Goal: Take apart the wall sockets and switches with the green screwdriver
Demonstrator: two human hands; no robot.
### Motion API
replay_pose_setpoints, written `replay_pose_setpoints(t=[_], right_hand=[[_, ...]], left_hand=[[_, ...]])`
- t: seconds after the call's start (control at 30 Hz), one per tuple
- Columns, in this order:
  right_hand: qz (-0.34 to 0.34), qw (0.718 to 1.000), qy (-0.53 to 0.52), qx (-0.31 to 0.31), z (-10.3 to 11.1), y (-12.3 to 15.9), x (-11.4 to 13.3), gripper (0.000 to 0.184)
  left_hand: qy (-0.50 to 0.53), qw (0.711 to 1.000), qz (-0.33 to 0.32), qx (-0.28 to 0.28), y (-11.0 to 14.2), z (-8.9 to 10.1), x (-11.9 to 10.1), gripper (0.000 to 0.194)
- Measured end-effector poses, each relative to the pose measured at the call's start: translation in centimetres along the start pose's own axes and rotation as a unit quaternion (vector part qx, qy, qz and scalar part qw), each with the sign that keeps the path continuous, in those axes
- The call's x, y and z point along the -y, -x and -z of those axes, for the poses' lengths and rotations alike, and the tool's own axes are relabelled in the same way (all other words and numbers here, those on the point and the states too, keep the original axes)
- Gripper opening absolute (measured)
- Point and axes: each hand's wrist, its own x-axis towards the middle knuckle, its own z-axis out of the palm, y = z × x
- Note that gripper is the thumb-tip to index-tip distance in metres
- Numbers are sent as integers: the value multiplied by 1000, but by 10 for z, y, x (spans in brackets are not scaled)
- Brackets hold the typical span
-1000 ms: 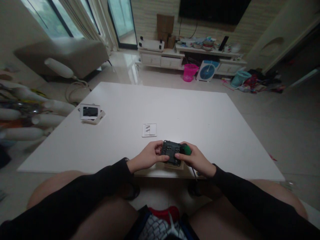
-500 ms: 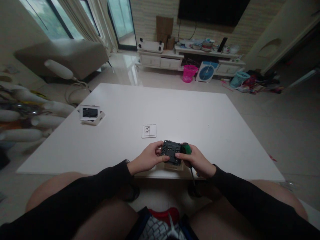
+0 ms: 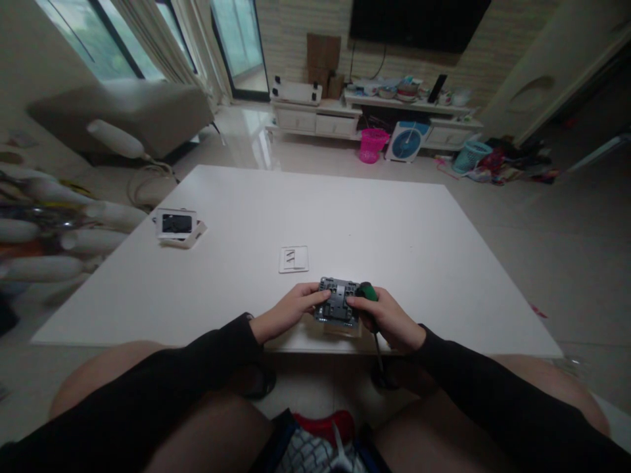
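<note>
Holding dark square module [image 3: 340, 307] with left hand [image 3: 293, 310] and right hand [image 3: 391, 316], above middle of near edge of tabletop [image 3: 246, 217]. Also holding green-handled screwdriver [image 3: 367, 291] in right hand, shaft angled down past near edge. Lying just beyond hands: white plate [image 3: 301, 259]. Stacked by left edge: white frames [image 3: 194, 235].

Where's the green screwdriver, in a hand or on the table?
In the right hand: the green handle shows beside the thumb, its shaft poking out below.

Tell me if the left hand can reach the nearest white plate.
Probably yes: the white plate lies just beyond the left hand with nothing between, though that hand holds the dark device.
</note>
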Motion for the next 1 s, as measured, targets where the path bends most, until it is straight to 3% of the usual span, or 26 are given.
replay_pose_setpoints(t=[0.3,0.7,1.0], right_hand=[[6,999,-34,6,1,-2,-1,33],[1,1000,-8,23,2,1,0,41],[7,1000,-14,11,0,2,1,33]], left_hand=[[-12,1000,-4,1,-1,3,2,51],[-63,997,-33,-10,2,3,-6,44],[-88,995,-42,-4,3,3,-8,44]])
